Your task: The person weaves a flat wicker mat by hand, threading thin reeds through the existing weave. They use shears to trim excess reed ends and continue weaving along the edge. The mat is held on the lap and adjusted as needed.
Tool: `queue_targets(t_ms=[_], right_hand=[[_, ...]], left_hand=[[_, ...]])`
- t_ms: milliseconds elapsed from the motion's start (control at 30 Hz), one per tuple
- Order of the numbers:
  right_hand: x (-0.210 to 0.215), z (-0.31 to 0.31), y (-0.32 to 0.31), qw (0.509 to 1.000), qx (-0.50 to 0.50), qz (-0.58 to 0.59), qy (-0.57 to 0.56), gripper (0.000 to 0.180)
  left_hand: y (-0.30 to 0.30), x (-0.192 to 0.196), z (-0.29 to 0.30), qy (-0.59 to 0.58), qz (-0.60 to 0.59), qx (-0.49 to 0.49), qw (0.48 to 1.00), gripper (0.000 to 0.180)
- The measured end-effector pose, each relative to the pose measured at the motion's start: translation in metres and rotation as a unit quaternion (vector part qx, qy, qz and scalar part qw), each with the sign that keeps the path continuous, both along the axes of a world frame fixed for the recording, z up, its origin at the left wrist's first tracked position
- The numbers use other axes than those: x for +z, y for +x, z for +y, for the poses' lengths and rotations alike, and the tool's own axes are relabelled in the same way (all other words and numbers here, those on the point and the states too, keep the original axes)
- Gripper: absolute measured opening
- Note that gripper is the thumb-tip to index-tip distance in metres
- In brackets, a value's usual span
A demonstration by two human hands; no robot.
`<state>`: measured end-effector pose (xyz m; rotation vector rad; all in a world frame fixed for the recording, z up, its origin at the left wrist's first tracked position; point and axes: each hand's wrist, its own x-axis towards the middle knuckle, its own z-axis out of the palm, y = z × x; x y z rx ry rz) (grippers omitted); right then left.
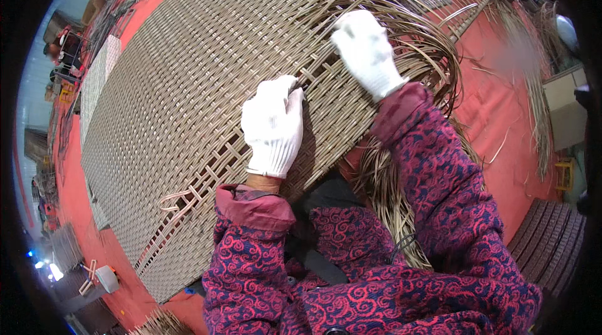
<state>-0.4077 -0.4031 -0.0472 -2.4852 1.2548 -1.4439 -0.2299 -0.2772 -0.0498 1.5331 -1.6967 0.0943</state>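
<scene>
A large brown woven panel (182,78) of flat plastic-like strands spreads out in front of me, with an open gap in the weave running diagonally across it. My left hand (273,122), in a white knit glove, lies on the panel at this gap, its fingers curled down to the weave; what they grip is hidden. Farther off to the right, my right hand (365,49), gloved the same, is closed just above the weave, beside the loose strands (407,27). Its fingertips are hidden and slightly blurred. A pale loop of strand (179,200) sticks up from the gap's lower left.
A thick bundle of long strands (389,194) hangs by my right forearm. Red floor covering (495,103) surrounds the panel, with stray strands on it. At the lower right lies a dark ribbed stack (549,244); a small yellow stool (564,175) stands above it.
</scene>
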Motion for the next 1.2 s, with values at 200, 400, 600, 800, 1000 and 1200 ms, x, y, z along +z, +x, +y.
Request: queue_targets(t_ms=[200, 400, 600, 800, 1000, 1200], right_hand=[[0.024, 0.003, -0.022, 0.979, 0.038, -0.063, 0.189, 0.015], [0.053, 0.03, -0.022, 0.968, 0.154, -0.064, 0.187, 0.016], [0.037, 0.015, -0.035, 0.979, 0.122, 0.032, 0.158, 0.027], [0.013, 0.004, -0.04, 0.964, 0.093, 0.237, 0.069, 0.042], [0.01, -0.006, -0.027, 0.937, 0.083, 0.31, 0.139, 0.047], [0.003, -0.017, -0.027, 0.943, 0.118, 0.246, 0.19, 0.035]], left_hand=[[-0.001, 0.016, -0.003, 0.044, 0.026, -0.011, 0.999, 0.02], [-0.022, 0.041, -0.042, 0.256, 0.384, -0.192, 0.866, 0.025], [-0.023, 0.037, -0.039, 0.215, 0.362, -0.083, 0.903, 0.022], [-0.026, 0.03, -0.044, 0.197, 0.07, 0.029, 0.977, 0.022], [-0.031, 0.029, -0.067, 0.228, -0.105, -0.028, 0.968, 0.024], [-0.037, 0.014, -0.075, 0.254, -0.101, 0.018, 0.962, 0.032]])
